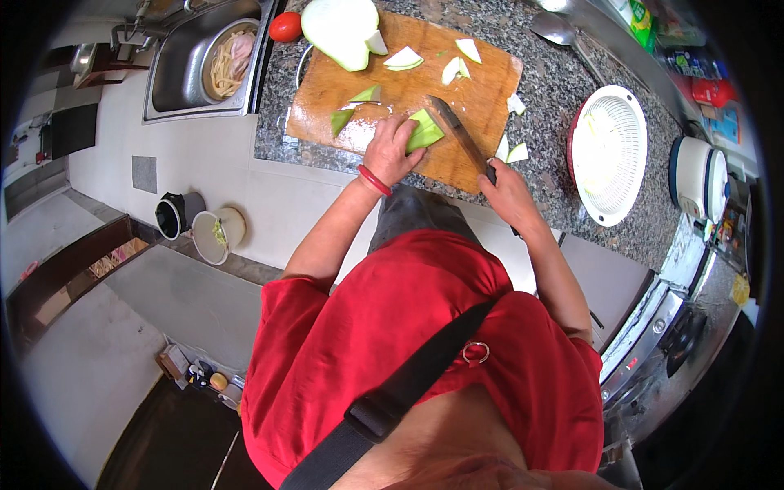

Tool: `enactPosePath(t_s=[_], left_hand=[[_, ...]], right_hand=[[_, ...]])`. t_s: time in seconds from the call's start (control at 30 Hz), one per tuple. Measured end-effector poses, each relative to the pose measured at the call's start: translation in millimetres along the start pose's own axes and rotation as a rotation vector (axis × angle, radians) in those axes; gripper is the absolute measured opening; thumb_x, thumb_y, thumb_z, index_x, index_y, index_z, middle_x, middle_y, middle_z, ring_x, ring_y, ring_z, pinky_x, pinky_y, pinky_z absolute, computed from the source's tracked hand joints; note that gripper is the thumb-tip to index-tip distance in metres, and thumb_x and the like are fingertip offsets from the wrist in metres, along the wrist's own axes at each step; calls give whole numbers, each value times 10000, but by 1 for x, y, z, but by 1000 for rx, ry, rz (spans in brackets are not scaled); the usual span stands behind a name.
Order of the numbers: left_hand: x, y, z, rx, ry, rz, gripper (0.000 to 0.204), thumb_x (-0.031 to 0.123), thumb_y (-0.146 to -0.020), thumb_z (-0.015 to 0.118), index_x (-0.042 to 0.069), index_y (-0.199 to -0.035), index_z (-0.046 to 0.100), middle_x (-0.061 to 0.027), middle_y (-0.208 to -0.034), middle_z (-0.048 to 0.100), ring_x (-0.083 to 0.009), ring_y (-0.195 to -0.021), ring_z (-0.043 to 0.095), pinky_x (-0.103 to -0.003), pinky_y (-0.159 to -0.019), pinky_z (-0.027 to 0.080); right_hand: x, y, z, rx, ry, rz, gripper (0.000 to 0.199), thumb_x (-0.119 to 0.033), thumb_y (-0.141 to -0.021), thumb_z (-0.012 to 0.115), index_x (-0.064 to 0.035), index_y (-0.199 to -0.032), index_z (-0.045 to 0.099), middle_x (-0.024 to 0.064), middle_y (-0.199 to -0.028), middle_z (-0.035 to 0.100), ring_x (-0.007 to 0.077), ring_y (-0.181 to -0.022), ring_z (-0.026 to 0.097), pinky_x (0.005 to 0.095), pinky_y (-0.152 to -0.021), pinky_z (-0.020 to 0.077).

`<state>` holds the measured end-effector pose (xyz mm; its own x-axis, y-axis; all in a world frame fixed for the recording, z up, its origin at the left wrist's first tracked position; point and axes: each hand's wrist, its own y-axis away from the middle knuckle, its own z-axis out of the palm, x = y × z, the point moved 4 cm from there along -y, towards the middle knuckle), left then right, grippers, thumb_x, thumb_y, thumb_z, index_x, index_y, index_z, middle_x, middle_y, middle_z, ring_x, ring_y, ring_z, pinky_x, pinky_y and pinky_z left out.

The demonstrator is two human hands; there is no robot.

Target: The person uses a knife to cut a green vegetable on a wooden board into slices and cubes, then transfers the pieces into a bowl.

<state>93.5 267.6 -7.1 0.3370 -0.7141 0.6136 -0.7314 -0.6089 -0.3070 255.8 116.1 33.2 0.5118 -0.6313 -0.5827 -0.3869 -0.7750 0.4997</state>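
A wooden cutting board (490,90) lies on the speckled stone counter. Near its front edge my left hand (390,153), with a red band at the wrist, is closed on a light green gourd piece (426,132) and presses it to the wood. My right hand (508,196) grips a kitchen knife (463,140) by its dark handle; the blade points away from me, just right of the piece. Green-skinned wedges (343,121) lie left of my fingers. Pale cut slices (403,59) rest farther back, near a large cut gourd (341,31) at the far left.
A white colander (608,155) with pale pieces inside stands right of the board. Behind it lies a ladle (555,29). A tomato (286,27) sits at the board's far left corner. Left is a sink (181,69) holding a metal bowl. Bins (219,235) stand on the floor.
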Motion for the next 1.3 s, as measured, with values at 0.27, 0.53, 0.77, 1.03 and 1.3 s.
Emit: enactPosePath(t_s=[0.27,0.53,0.77,1.03,1.3], left_hand=[[20,-11,26,102,38,-18,492,99,-615,757,39,-1052,538,-173,-1066,519,-360,-962,499,-412,-835,444],[47,-29,11,-10,-42,35,437,101,-647,734,36,-1041,555,-164,-1087,524,-348,-992,500,-421,-834,436],[41,-33,21,-30,-48,168,303,87,-674,683,77,-964,597,-125,-1024,540,-338,-944,514,-402,-755,492],[43,-32,21,10,-60,152,254,61,-669,686,65,-906,596,-116,-950,548,-323,-929,527,-371,-743,503],[43,-31,22,11,-67,154,353,63,-674,683,63,-1020,614,-124,-1039,569,-305,-908,541,-361,-752,502]], right_hand=[[6,-10,-13,19,73,-23,348,-186,-835,547,56,-1083,525,306,-848,599,438,-850,587,480,-740,468],[-7,-5,-38,73,220,-50,246,-190,-832,561,32,-924,507,278,-758,603,438,-763,595,507,-676,467],[-24,15,-41,16,368,-156,227,-173,-829,568,3,-946,487,226,-745,616,388,-724,616,484,-653,486],[-17,15,-39,15,365,-162,236,-175,-821,575,5,-946,489,221,-748,617,378,-734,620,473,-654,491],[-19,-13,-27,-4,336,-131,219,-151,-825,550,27,-949,526,241,-760,623,399,-765,621,484,-692,492]])
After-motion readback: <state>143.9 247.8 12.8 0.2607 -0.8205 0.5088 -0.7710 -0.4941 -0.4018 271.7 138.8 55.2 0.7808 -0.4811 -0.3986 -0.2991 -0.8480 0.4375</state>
